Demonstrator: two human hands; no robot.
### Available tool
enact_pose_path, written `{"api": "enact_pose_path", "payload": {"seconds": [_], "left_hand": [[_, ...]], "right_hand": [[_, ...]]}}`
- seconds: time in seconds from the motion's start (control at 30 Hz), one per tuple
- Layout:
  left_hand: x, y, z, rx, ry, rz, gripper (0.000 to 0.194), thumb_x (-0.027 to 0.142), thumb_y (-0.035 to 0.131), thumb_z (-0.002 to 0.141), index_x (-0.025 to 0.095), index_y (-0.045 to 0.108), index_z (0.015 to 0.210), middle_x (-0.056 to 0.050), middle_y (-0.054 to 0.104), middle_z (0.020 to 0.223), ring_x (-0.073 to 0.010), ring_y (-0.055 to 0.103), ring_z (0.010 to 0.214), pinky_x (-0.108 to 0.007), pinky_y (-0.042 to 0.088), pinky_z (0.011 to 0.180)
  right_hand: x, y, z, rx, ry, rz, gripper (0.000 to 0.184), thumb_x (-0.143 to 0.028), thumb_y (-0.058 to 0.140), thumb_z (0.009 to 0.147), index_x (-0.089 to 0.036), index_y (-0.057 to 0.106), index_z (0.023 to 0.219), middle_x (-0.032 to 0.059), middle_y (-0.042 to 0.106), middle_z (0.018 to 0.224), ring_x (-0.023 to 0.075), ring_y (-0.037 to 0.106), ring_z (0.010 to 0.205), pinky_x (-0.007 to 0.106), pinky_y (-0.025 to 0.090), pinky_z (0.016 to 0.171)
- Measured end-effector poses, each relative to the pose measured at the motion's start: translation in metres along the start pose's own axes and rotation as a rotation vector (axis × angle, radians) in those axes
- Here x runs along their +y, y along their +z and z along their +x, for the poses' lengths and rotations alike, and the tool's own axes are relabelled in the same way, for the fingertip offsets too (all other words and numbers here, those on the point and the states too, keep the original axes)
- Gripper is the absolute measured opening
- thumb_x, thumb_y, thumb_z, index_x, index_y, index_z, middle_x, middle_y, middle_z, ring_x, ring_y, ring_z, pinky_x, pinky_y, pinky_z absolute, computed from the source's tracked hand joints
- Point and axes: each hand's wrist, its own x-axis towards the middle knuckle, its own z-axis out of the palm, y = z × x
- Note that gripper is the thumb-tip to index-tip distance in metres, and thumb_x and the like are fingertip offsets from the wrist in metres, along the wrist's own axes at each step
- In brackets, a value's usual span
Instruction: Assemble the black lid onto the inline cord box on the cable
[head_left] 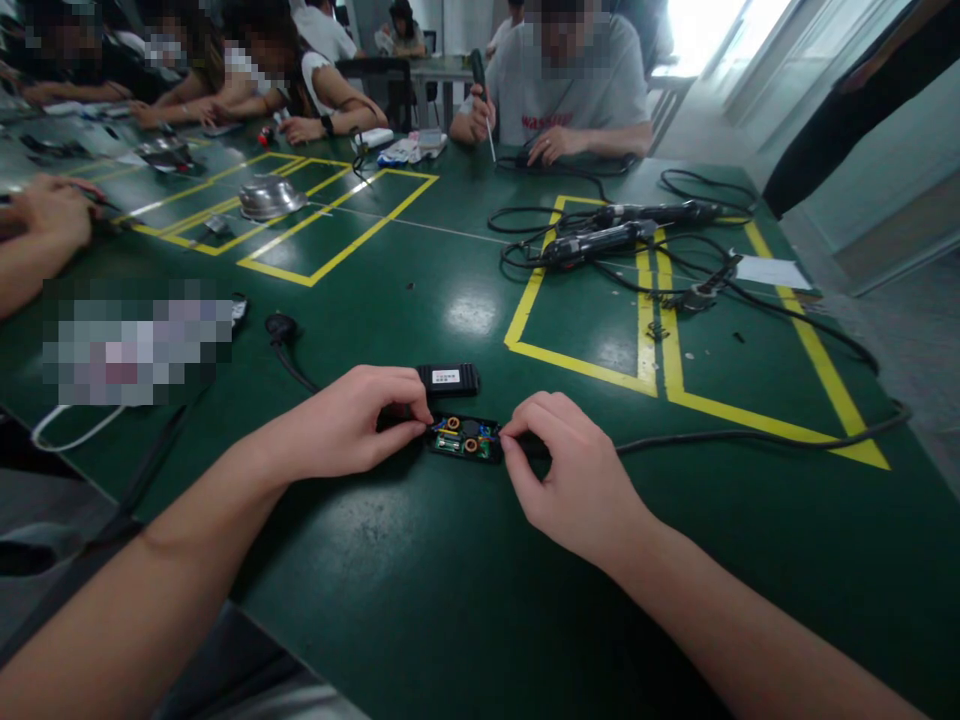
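Note:
An open black plastic case (463,457) lies on the green table in front of me, with a green circuit board (450,443) inside it. Copper-coloured ring coils and blue wires show on the board. At the case's left end, my left hand (360,425) is closed in a pinch of thumb and forefinger. My right hand (566,465) pinches at the opposite end, beside blue wires; whether either hand grips wires or only the case edge is hard to make out. Just behind lies the ribbed black cover (466,379) with a white label. A black cable (720,436) runs off rightward from under my right hand.
A plug (281,328) on a black cord lies left of the cover. Corded electric screwdrivers (600,243) rest at the right within yellow tape. Further back are a metal bowl (270,198) and a person holding a screwdriver (480,80). Other people sit at far left.

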Motion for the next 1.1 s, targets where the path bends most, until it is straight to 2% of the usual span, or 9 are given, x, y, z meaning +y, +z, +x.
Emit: {"api": "enact_pose_path", "payload": {"seconds": [0.17, 0.3, 0.43, 0.5, 0.6, 0.77, 0.87, 1.0, 1.1], "left_hand": [[-0.001, -0.002, 0.000, -0.009, -0.008, 0.054, 0.015, 0.024, 0.065, 0.101, 0.021, 0.077, 0.092, -0.005, 0.078, 0.100, -0.0206, 0.072, 0.093, -0.033, 0.052, 0.087], [0.000, 0.002, 0.002, 0.095, -0.050, 0.207, 0.020, 0.032, 0.065, 0.100, 0.024, 0.081, 0.092, -0.007, 0.079, 0.116, -0.0288, 0.071, 0.110, -0.049, 0.047, 0.106], [-0.007, 0.010, 0.006, 0.233, -0.180, 0.253, 0.029, 0.038, 0.064, 0.102, 0.025, 0.081, 0.122, -0.011, 0.075, 0.143, -0.0356, 0.067, 0.130, -0.059, 0.047, 0.116], [-0.013, 0.014, 0.008, 0.232, -0.231, 0.241, 0.040, 0.041, 0.070, 0.100, 0.025, 0.077, 0.137, -0.012, 0.074, 0.149, -0.0364, 0.066, 0.135, -0.058, 0.049, 0.118], [-0.018, 0.016, 0.009, 0.228, -0.248, 0.200, 0.045, 0.040, 0.074, 0.099, 0.024, 0.075, 0.141, -0.011, 0.080, 0.138, -0.0338, 0.072, 0.125, -0.053, 0.054, 0.113], [-0.010, 0.010, 0.003, 0.276, -0.108, 0.099, 0.042, 0.041, 0.072, 0.103, 0.023, 0.075, 0.140, -0.009, 0.082, 0.129, -0.0286, 0.072, 0.113, -0.044, 0.058, 0.103], [-0.003, 0.006, 0.000, 0.200, -0.019, -0.005, 0.039, 0.039, 0.074, 0.103, 0.024, 0.075, 0.139, -0.008, 0.081, 0.128, -0.0254, 0.073, 0.111, -0.039, 0.058, 0.100], [0.000, 0.006, 0.001, 0.047, 0.027, -0.044, 0.035, 0.032, 0.078, 0.099, 0.025, 0.078, 0.134, -0.007, 0.080, 0.128, -0.0255, 0.073, 0.117, -0.038, 0.057, 0.105], [-0.001, 0.008, 0.001, 0.023, 0.016, -0.029, 0.034, 0.029, 0.077, 0.099, 0.025, 0.079, 0.133, -0.007, 0.079, 0.130, -0.0258, 0.073, 0.118, -0.039, 0.057, 0.107]], "right_hand": [[0.003, 0.003, 0.000, -0.004, -0.011, -0.036, 0.016, -0.013, 0.055, 0.098, -0.024, 0.056, 0.088, 0.0066, 0.074, 0.094, 0.0264, 0.066, 0.092, 0.044, 0.046, 0.081], [0.004, 0.004, -0.001, -0.007, -0.008, -0.024, 0.012, -0.015, 0.055, 0.099, -0.025, 0.057, 0.093, 0.0073, 0.074, 0.095, 0.0266, 0.067, 0.091, 0.043, 0.045, 0.081], [0.003, 0.002, -0.002, 0.011, -0.007, -0.007, 0.015, -0.018, 0.055, 0.097, -0.024, 0.060, 0.109, 0.0095, 0.074, 0.100, 0.0285, 0.068, 0.093, 0.044, 0.048, 0.082], [0.002, 0.001, -0.002, 0.020, -0.012, 0.018, 0.025, -0.019, 0.057, 0.094, -0.023, 0.059, 0.118, 0.0106, 0.074, 0.105, 0.0295, 0.069, 0.096, 0.045, 0.051, 0.084], [0.001, 0.000, -0.003, 0.020, 0.000, 0.036, 0.038, -0.021, 0.060, 0.090, -0.022, 0.057, 0.129, 0.0117, 0.074, 0.112, 0.0308, 0.069, 0.101, 0.048, 0.053, 0.088], [0.000, 0.001, -0.003, 0.021, 0.043, 0.028, 0.050, -0.024, 0.061, 0.091, -0.022, 0.053, 0.140, 0.0141, 0.072, 0.124, 0.0315, 0.069, 0.104, 0.048, 0.054, 0.089], [0.000, 0.001, -0.003, 0.014, 0.038, 0.035, 0.052, -0.025, 0.063, 0.091, -0.022, 0.052, 0.142, 0.0145, 0.070, 0.127, 0.0307, 0.070, 0.103, 0.048, 0.055, 0.088], [-0.001, 0.000, -0.002, -0.020, 0.020, 0.016, 0.045, -0.029, 0.067, 0.093, -0.020, 0.058, 0.136, 0.0151, 0.071, 0.127, 0.0324, 0.071, 0.106, 0.050, 0.055, 0.090], [0.001, 0.001, -0.001, -0.059, 0.007, 0.004, 0.029, -0.029, 0.069, 0.094, -0.021, 0.065, 0.122, 0.0149, 0.072, 0.126, 0.0339, 0.071, 0.113, 0.051, 0.054, 0.093]]}}
